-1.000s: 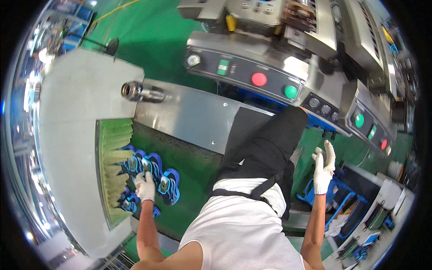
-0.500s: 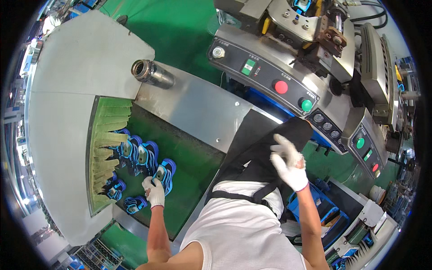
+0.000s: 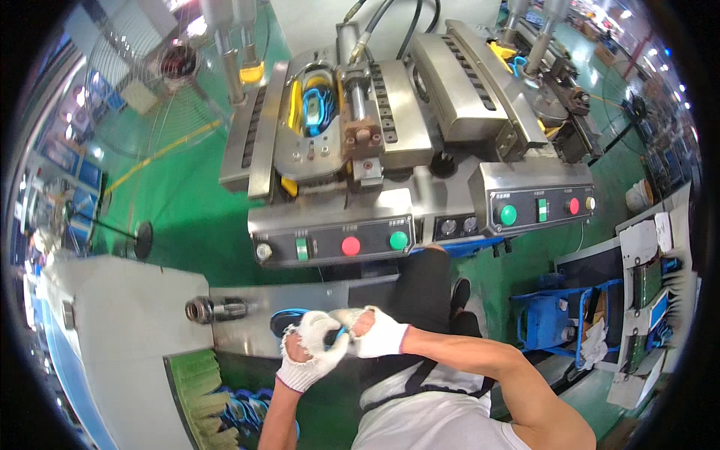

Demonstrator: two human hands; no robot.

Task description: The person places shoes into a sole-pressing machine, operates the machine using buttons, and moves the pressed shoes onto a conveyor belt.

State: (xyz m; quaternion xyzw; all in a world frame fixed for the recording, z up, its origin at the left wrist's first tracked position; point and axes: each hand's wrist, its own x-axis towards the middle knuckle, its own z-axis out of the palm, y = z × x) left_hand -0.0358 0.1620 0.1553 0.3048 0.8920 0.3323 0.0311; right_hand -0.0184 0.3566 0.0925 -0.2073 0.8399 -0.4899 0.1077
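floor [image 3: 195, 187]: green | steel press machine [image 3: 360, 135] | fan [image 3: 161, 82]

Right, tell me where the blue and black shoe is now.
In the head view the blue and black shoe sits low and centre-left, held between the white-gloved left hand and right hand, below the machine's grey button panel.

Blue shoe [image 3: 289, 321] mostly covered by gloved left hand [image 3: 309, 358] and gloved right hand [image 3: 377, 335]; only the dark heel end and a sliver between the palms showing; grip on it not readable. Fingertips of both gloves frayed, bare skin beneath. Pile of blue shoes [image 3: 244, 409] cut off by lower picture edge and partly masked by green bristle strip [image 3: 201, 397]; count not determinable. Blue piece in yellow machine mould [image 3: 319, 105] half concealed by clamp. Panel button labels [image 3: 349, 227] too small to read. Background hall at upper right blurred and overexposed.
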